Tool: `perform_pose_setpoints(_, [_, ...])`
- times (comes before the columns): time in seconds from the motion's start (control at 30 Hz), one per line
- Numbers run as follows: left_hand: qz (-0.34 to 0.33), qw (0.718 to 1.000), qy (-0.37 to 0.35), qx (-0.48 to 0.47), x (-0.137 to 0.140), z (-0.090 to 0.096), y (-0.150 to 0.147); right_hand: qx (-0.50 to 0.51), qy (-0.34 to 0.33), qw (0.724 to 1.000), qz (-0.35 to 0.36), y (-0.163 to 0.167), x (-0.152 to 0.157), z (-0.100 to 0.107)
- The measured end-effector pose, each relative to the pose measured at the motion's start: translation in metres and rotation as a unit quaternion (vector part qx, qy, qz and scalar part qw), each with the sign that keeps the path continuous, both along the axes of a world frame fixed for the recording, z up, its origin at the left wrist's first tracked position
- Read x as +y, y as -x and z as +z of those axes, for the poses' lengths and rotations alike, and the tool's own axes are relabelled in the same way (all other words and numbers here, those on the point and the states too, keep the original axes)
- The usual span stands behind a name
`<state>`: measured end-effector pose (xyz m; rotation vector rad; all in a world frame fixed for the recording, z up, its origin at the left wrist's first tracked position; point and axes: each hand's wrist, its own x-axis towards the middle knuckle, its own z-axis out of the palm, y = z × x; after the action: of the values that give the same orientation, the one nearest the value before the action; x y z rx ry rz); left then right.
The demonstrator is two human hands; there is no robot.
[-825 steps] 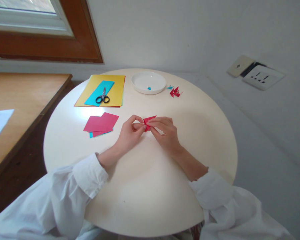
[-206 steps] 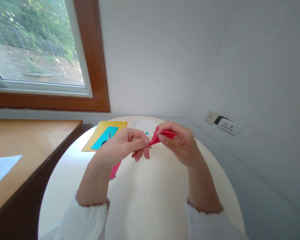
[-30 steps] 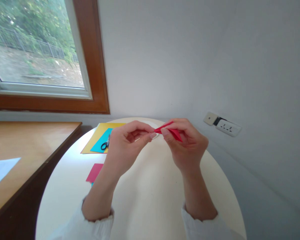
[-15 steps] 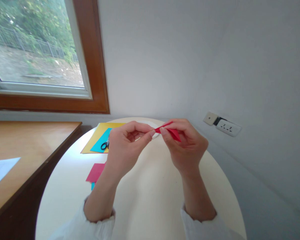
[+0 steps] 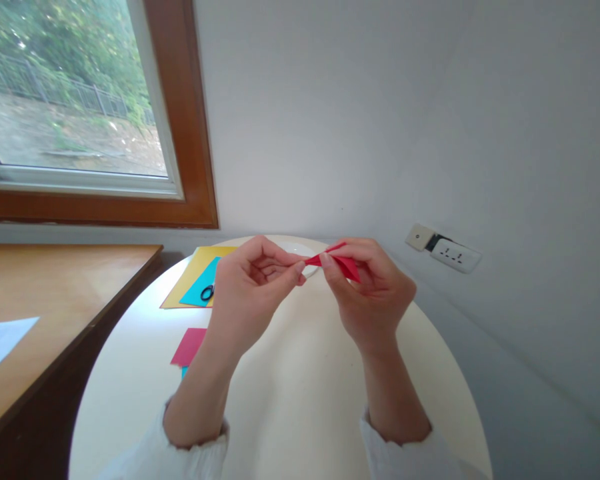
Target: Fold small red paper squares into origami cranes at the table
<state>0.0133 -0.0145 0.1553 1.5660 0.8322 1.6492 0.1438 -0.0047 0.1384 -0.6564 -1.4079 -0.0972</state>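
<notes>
A piece of folded red paper (image 5: 347, 268) is held up between my two hands above the far part of the table. My left hand (image 5: 253, 287) pinches its narrow left tip between thumb and fingers. Around the wider part, my right hand (image 5: 373, 287) is closed, its thumb pressing on the near side. The palm hides some of the folds. Behind the paper, a white round thing (image 5: 300, 249), perhaps a roll of tape or a dish, is partly covered by my fingers.
On the round white table (image 5: 300, 400), yellow paper (image 5: 184, 280) lies under blue paper (image 5: 200, 287) and black-handled scissors (image 5: 207, 293). Pink paper (image 5: 187, 347) lies nearer, partly behind my left forearm. A wooden desk (image 5: 70, 280) stands left; a wall socket (image 5: 455, 255) is at right.
My left hand's fingers have shifted slightly, with the thumb still at the paper's left tip. My right hand keeps its hold almost unmoved.
</notes>
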Motion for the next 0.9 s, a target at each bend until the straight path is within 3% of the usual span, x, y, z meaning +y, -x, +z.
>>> perform_pose_setpoints(0.37, [-0.025, 1.000, 0.013, -0.007, 0.0065, -0.0054, -0.0031, -0.033, 0.018, 0.999, 0.015, 0.0006, 0.0016, -0.0018])
perform_pose_setpoints(0.9, [-0.037, 0.998, 0.046, -0.037, 0.0024, -0.0030, -0.0038, 0.000, 0.019, 0.999, 0.047, 0.0024, 0.0011, -0.0031])
